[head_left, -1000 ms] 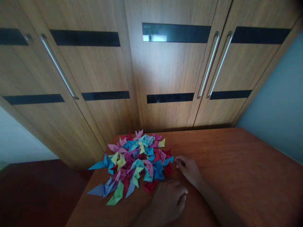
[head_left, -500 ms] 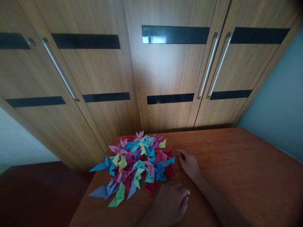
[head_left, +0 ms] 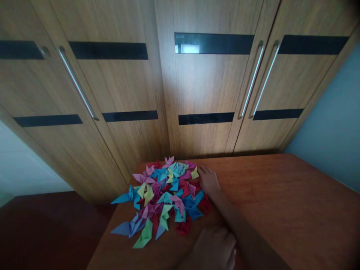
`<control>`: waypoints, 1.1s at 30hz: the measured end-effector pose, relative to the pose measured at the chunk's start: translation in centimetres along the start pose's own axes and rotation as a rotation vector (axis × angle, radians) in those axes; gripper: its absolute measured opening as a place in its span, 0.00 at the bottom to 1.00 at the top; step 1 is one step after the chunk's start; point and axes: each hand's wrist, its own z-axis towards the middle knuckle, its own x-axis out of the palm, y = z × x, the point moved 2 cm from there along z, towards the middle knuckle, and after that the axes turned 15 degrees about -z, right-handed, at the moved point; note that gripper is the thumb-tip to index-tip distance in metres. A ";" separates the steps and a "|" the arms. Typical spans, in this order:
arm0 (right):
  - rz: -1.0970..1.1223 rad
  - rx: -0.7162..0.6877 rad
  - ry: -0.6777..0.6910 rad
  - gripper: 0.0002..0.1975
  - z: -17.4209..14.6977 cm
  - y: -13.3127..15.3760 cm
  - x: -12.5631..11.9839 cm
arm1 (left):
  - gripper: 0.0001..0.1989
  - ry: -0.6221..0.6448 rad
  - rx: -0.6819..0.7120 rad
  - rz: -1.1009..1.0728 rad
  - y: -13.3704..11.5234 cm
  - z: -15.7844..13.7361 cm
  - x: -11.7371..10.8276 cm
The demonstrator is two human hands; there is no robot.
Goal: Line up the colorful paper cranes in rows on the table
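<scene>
A heap of folded paper cranes in pink, blue, green, yellow, red and purple lies on the left part of the wooden table. My right hand is at the heap's right edge, its fingers stretched towards a small yellow paper crane and red ones below it. Whether the fingertips touch paper is hard to tell. Nearer to me, my left hand rests low over the table with curled fingers, and nothing shows in it. A red paper crane lies just beyond that hand.
A wooden wardrobe with dark strips and long metal handles stands directly behind the table. On the right is a pale blue wall. Dark floor shows past the table's left edge.
My right hand has moved left and farther away to the heap's edge, and its fingers have straightened. My left hand has shifted slightly right and towards me. The view has turned a little left.
</scene>
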 end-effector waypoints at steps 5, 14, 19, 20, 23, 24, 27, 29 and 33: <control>-0.006 -0.012 0.008 0.23 0.1 1.8 -0.4 | 0.04 -0.004 -0.019 0.007 0.2 -0.2 -0.2; 0.088 -0.071 -0.075 0.18 -0.6 1.8 -0.9 | 0.05 0.013 -0.005 0.018 0.1 -0.4 -0.8; 0.135 0.040 -0.080 0.19 -0.6 -0.1 0.1 | 0.05 0.012 -0.025 0.006 -0.1 -0.3 -1.0; 0.130 0.051 -0.074 0.19 -0.4 -0.3 0.2 | 0.05 0.009 -0.026 0.007 -0.1 -0.3 -1.0; 0.107 0.055 -0.052 0.21 0.6 -0.2 0.5 | 0.05 0.000 -0.028 0.016 -0.1 -0.3 -0.9; 0.098 0.051 -0.045 0.21 0.9 0.0 0.5 | 0.05 -0.001 -0.029 0.019 0.0 -0.3 -0.9; 0.074 0.026 -0.026 0.22 1.7 0.6 0.5 | 0.06 0.008 -0.034 0.027 0.0 -0.3 -0.8; 0.062 -0.004 -0.015 0.23 1.9 0.9 0.5 | 0.07 0.009 -0.038 0.030 0.0 -0.3 -0.7; 0.050 -0.053 0.000 0.23 1.8 1.0 0.5 | 0.06 -0.005 -0.031 0.026 0.0 -0.4 -0.8</control>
